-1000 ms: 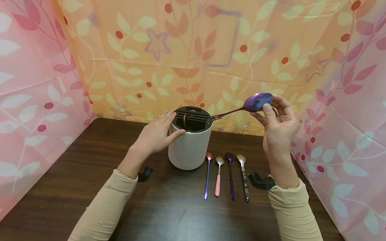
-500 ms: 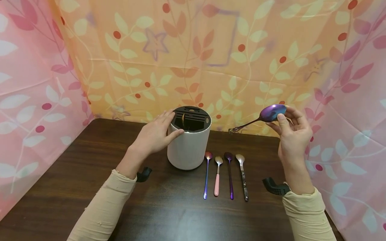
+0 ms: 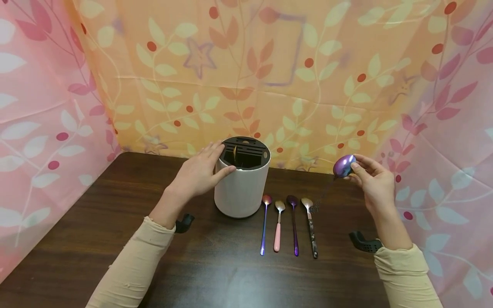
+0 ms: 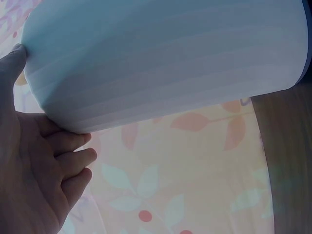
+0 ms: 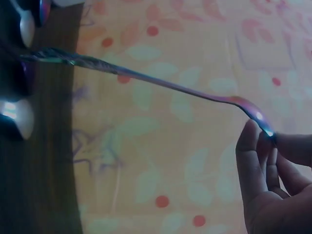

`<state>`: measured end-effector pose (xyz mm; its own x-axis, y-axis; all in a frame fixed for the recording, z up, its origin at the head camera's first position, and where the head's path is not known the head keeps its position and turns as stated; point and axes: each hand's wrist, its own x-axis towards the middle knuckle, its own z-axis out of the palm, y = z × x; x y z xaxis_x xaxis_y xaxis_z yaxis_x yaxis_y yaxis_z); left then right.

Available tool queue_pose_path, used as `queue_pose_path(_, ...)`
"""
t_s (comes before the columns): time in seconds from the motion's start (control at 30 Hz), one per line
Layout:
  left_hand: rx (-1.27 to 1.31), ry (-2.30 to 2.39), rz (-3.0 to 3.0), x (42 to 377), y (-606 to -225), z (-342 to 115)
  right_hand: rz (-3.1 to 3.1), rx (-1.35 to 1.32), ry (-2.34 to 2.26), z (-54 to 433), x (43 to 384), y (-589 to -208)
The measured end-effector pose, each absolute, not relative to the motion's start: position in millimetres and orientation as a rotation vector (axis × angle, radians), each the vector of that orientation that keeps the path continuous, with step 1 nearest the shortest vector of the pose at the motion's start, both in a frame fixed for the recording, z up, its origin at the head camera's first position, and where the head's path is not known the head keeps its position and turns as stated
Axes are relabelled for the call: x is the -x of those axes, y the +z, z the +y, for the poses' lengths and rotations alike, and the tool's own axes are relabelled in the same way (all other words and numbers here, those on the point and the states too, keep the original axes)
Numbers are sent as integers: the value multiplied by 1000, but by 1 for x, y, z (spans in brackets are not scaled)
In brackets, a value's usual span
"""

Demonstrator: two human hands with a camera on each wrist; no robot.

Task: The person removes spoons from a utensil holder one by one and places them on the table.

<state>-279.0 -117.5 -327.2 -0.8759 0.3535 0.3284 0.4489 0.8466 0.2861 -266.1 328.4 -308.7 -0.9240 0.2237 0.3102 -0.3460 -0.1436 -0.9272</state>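
Observation:
My right hand (image 3: 376, 183) pinches a purple iridescent spoon (image 3: 343, 166) by the tip of its bowl. The spoon's thin ornate handle slants down and left, its end above the table near the row of spoons. In the right wrist view the spoon (image 5: 170, 87) shows its whole length, with thumb and fingertips on the bowl. My left hand (image 3: 197, 173) rests with extended fingers on the rim of a white cylindrical utensil holder (image 3: 240, 192) with a black slotted top. In the left wrist view, thumb and fingers touch the holder (image 4: 170, 63) at its rim.
Right of the holder, a row lies on the dark wooden table (image 3: 185, 273): an iridescent spoon (image 3: 264, 226), a pink-handled spoon (image 3: 277, 231), a dark purple spoon (image 3: 295, 226) and a spoon with a dark patterned handle (image 3: 311, 229). A gold-edged thing (image 3: 234, 152) stands inside the holder. Patterned cloth encloses the table.
My right hand has moved right and lower with the spoon, away from the holder. The spoon's handle has swung from pointing left to pointing down and left. My left hand stays on the holder.

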Motion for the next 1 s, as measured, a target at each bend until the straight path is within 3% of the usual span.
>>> queue_pose_path(0.47, 606, -520, -2768, 280, -328, -118, -2374, -135, 2069, 371, 290, -348)
queue_pose_path(1.0, 617, -510, -2752, 281, -330, -118, -2757, -122, 1860, 381, 316, -395)
